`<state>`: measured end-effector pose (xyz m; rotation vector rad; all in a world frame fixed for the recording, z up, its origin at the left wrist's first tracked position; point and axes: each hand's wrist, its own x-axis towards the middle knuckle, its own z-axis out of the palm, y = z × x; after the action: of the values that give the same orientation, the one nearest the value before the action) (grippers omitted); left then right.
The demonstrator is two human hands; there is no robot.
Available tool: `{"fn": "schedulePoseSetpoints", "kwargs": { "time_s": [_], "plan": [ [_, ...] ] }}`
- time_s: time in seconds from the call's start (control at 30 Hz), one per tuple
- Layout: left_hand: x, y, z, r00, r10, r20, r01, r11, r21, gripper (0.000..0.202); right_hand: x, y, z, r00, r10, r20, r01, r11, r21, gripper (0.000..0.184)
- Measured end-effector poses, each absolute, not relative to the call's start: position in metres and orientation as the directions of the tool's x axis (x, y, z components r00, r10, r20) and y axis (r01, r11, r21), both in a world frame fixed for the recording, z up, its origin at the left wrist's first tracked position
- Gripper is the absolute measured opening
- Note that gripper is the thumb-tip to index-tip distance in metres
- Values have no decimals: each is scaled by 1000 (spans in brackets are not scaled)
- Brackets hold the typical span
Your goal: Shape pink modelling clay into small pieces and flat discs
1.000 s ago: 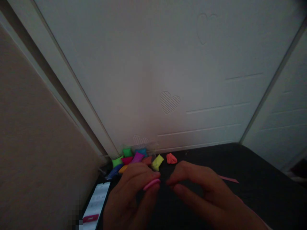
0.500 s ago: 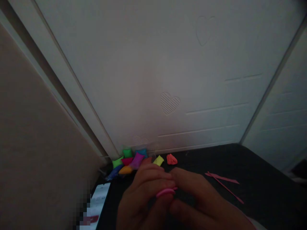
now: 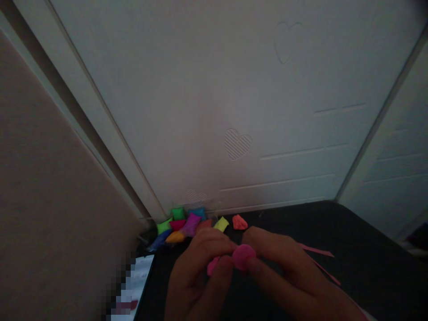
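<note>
Both hands meet low in the middle of the head view. My left hand (image 3: 200, 272) is closed, thumb and fingers pinching a pink lump of modelling clay (image 3: 212, 266). A rounded, flattened disc of pink clay (image 3: 243, 256) sits between the two hands. My right hand (image 3: 284, 272) pinches the disc with thumb and forefinger, and the left fingertips touch its edge. Whether disc and lump are one piece is hidden by my left thumb.
Colourful clay packets (image 3: 191, 224) are heaped at the back left. A yellow packet (image 3: 221, 224) and a crumpled orange lump (image 3: 240, 222) lie beside them on the black table (image 3: 274, 218). A phone (image 3: 137, 285) is at left, pink strips (image 3: 319, 252) at right. A white panel (image 3: 187, 111) rises behind.
The pink clay, earlier seen as a thin edge between the fingers, now shows a round face. My hands have spread slightly apart, and my right hand covers more of the pink strips.
</note>
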<state>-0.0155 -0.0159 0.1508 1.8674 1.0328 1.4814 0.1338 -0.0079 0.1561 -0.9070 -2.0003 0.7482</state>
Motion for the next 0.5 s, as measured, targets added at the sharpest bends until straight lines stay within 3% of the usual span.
{"fn": "schedulePoseSetpoints", "kwargs": {
  "time_s": [0.13,0.33,0.5],
  "plan": [
    [-17,-19,150,194,853,485,362,-522,772,22,136,-8,155,-468,794,388,326,564,-759,16],
    [-14,-20,153,221,838,499,530,-533,660,22,138,-8,151,-505,788,351,277,534,-799,16],
    [-14,-21,152,274,828,489,509,-556,657,17,137,-9,150,-454,824,338,294,497,-816,17]
  ]
}}
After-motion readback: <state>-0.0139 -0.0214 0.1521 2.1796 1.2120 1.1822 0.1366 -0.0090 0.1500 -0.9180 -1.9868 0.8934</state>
